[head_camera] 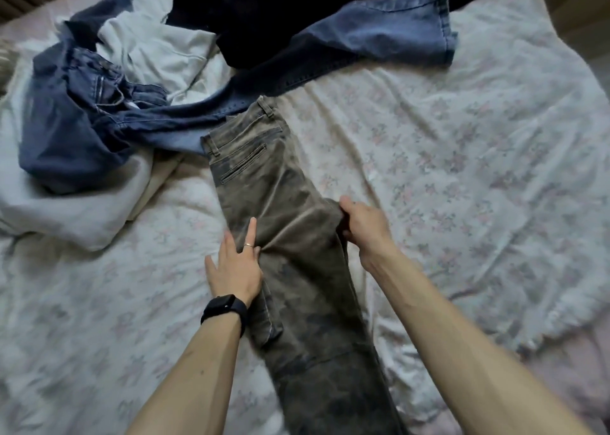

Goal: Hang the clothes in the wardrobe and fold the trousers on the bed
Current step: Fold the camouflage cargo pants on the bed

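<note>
We are at the folding step: the olive trousers (290,236) lie lengthwise on the bed (478,170), legs stacked, with our left hand (236,266) pressed flat and open on their near edge while our right hand (363,226) has its grip closed on the crotch seam. Next, we judge, the legs must be brought up toward the waistband. The hems run out of view below, and the heap of jeans (82,121) and pale garments (155,48) is too tangled to count.
</note>
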Motion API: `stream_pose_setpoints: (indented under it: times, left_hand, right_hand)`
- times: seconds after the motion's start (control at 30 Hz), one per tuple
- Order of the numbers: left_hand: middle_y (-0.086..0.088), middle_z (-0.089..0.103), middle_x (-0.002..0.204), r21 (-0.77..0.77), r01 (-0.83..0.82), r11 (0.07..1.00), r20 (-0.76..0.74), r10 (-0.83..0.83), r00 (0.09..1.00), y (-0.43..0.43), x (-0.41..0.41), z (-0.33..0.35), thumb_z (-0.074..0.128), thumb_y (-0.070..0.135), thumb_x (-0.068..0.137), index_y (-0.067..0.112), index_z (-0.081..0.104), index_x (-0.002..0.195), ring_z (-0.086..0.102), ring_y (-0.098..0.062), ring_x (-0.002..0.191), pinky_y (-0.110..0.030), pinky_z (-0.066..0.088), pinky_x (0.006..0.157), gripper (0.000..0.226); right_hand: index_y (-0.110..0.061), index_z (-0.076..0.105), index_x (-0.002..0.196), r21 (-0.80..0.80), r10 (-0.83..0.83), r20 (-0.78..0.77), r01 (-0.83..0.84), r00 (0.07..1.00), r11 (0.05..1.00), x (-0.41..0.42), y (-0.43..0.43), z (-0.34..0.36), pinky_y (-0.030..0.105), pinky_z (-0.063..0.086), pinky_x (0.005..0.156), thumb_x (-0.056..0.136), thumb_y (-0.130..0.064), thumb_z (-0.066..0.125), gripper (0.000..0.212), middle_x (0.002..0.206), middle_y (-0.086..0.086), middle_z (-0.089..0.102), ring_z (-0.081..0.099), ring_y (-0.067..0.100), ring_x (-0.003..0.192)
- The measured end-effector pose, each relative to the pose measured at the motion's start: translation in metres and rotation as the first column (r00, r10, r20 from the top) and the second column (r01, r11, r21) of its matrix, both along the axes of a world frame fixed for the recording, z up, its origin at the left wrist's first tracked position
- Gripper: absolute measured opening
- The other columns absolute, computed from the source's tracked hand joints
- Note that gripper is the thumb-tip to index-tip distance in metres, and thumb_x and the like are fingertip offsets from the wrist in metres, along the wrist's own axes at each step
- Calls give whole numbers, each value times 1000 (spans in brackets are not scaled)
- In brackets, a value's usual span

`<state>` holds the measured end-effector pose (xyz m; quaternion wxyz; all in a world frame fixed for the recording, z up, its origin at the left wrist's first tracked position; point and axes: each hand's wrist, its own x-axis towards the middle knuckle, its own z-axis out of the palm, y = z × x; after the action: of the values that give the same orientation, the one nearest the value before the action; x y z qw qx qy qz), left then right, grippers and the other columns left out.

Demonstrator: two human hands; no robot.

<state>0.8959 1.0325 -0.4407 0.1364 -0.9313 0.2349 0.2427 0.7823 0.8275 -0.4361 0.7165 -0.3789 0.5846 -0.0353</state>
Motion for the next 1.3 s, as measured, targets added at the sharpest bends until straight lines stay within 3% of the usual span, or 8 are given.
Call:
stream_pose_setpoints:
  times: [0.2,0.3,0.37,0.47,0.57,0.77,1.07,1.3]
  left_hand:
    - [-19,35,152,-232,-226,946,-182,186,966,-14,14,-4,49,44,97,49,28,152,39,-34,138,-48,34,114,58]
    - [-6,56,127,-512,-629,585,-411,476,778,-16,25,-6,63,37,90,38,42,126,59,-27,114,-41,48,98,42]
    - [-7,62,112,-444,-762,472,-483,590,647,-10,26,-8,65,39,89,27,34,121,64,-28,95,-41,52,83,45]
    - [-14,67,120,-305,-878,370,-635,608,477,3,36,-13,76,35,87,4,56,124,66,-30,107,-46,53,98,52]
    - [-11,68,123,-379,-809,449,-523,617,588,2,42,-13,77,38,86,5,62,124,63,-30,113,-39,51,99,53]
    - [-11,61,130,-509,-657,556,-368,550,750,1,-4,-4,53,52,98,18,39,143,59,-36,117,-39,49,91,58]
    - [5,65,114,-447,-821,354,-520,644,561,87,-172,19,69,39,91,29,46,120,63,-15,100,-28,47,81,38]
    - [-6,61,137,-31,-841,540,-638,637,432,156,-247,6,64,41,95,10,54,140,56,-25,127,-31,46,99,55]
  right_hand:
    - [-19,69,106,299,-146,4,138,989,944,-46,17,-15,23,43,54,99,-43,57,28,92,-4,78,70,10,69]
    - [-18,68,83,153,88,44,-94,995,984,-39,5,-11,21,40,47,86,-65,65,47,81,0,74,63,20,57]
    - [-24,61,60,-27,251,-11,-251,968,968,-31,3,-9,21,33,43,74,-68,75,48,58,-4,57,51,16,49]
    - [-19,71,69,-266,339,-134,-363,931,893,-17,-4,-13,25,41,55,80,-52,76,36,60,-13,65,61,5,62]
    - [-16,71,82,-498,239,-235,-328,942,803,-14,-11,-22,32,46,68,88,-48,69,32,75,-9,71,65,10,76]
    - [-27,63,101,-424,127,-221,-213,967,880,-26,16,-24,30,50,87,82,-61,70,40,95,-15,68,65,8,93]
    - [-22,70,97,-221,476,-340,-561,811,798,-194,129,-13,31,53,83,88,-27,76,12,94,-7,74,69,16,94]
    - [-11,58,96,-134,518,-579,-699,630,702,-254,184,-25,35,47,81,89,-30,73,25,95,7,66,64,30,98]
